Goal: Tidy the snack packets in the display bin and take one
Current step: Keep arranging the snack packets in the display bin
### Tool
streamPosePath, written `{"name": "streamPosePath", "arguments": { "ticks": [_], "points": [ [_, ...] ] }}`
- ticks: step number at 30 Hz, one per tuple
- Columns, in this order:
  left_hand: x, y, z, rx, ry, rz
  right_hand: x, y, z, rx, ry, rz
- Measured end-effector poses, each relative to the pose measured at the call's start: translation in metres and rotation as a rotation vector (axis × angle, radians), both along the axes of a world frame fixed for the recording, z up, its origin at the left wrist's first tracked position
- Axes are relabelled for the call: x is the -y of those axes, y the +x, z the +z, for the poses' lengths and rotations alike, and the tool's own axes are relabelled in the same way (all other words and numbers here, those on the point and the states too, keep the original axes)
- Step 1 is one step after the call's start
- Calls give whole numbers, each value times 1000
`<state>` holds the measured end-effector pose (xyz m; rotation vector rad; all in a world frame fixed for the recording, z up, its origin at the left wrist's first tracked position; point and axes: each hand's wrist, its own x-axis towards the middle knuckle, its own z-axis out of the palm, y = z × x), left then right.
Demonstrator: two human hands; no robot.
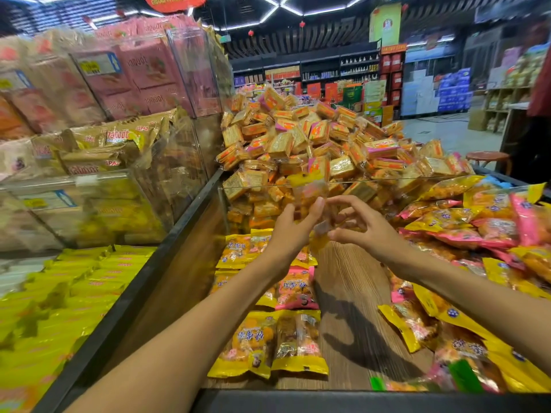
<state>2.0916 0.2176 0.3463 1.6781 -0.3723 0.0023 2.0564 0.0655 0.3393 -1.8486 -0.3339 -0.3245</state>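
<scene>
A blurred yellow snack packet point(308, 193) is up in the air above the display bin point(351, 293), pinched by the left hand point(290, 226); the right hand point(362, 226) hovers beside it, fingers loosely spread, seemingly gripping nothing. Looks like sorting: next it needs laying among the packets.

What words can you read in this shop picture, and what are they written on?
"GRAND OPENING", partly cut off and blurry, on the round red hanging sign at the top.
Pink packs behind the clear divider: print appears mirrored, not readable.
Brown packs in the clear bin: red letters, mirrored and unclear.
Yellow and pink snack packets in the display bin: characters too blurred to read.
Price labels on the dividers: too blurred.
</scene>
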Motion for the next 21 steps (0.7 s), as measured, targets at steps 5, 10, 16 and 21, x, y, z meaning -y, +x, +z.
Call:
{"name": "streamPosePath", "arguments": {
  "ticks": [5,10,16,21],
  "points": [
    [-2,7,-5,80,100,29,4,2,3,34,100,-66],
    [-2,6,-5,16,38,-81,8,8,1,-156,175,-113],
    [-3,0,-7,67,123,-25,7,7,-5,-179,171,-123],
    [-16,3,-18,10,174,56,7,12,-10,-299,165,-78]
  ]
}}
